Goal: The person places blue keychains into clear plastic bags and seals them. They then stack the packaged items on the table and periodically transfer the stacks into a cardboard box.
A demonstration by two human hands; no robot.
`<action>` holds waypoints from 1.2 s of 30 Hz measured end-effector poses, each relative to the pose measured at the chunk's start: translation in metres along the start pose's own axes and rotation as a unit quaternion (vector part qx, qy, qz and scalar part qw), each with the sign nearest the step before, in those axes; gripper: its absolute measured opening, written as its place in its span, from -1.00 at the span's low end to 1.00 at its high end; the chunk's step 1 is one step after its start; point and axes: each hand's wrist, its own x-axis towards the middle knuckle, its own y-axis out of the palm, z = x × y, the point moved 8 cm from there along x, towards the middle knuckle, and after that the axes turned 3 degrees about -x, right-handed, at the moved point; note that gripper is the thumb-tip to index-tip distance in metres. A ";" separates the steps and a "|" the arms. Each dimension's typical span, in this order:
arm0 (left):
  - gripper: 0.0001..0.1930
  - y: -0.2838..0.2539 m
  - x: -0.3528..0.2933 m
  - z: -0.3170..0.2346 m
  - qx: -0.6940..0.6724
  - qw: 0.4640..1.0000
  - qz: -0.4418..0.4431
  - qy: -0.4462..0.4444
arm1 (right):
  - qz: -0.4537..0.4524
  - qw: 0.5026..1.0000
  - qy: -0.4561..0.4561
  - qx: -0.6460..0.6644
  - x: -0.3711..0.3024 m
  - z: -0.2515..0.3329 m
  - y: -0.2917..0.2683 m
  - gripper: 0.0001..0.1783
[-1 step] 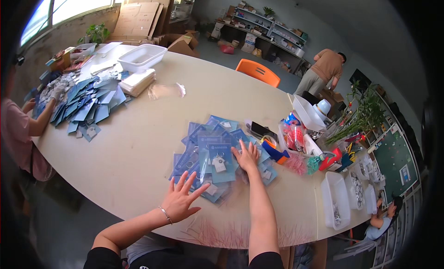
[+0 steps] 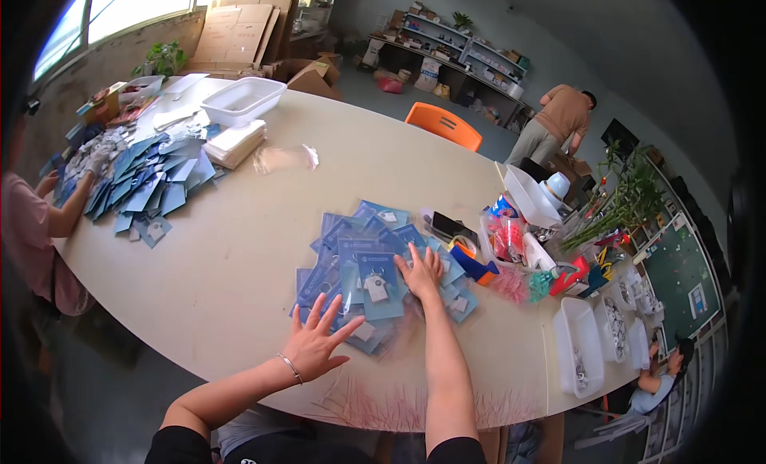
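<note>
In front of me lies a loose heap of blue cards in clear plastic sleeves [image 2: 343,260]. On top is a sleeved card with a white shirt-shaped keychain [image 2: 375,286]. My left hand [image 2: 317,340], a silver bracelet [image 2: 290,368] at its wrist, is spread over the heap's near left edge and holds nothing. Along the heap's right side rests my right hand [image 2: 420,271], fingers apart, on or just over the sleeves. Whether its fingertips press on them, I cannot tell.
Right of the heap are a phone [image 2: 453,226], a blue-orange tape dispenser [image 2: 472,263] and white bins [image 2: 576,348] of metal parts. Another person [image 2: 48,225] works by a blue card pile [image 2: 152,177] at far left. An orange chair [image 2: 444,126] stands across the table [image 2: 199,264].
My right hand has shifted very slightly to the left. The left hand and the heap look nearly the same.
</note>
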 end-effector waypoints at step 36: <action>-0.06 0.038 0.040 0.043 0.058 0.996 0.055 0.036 | 0.453 0.854 -0.040 0.251 0.107 0.098 0.055 -0.08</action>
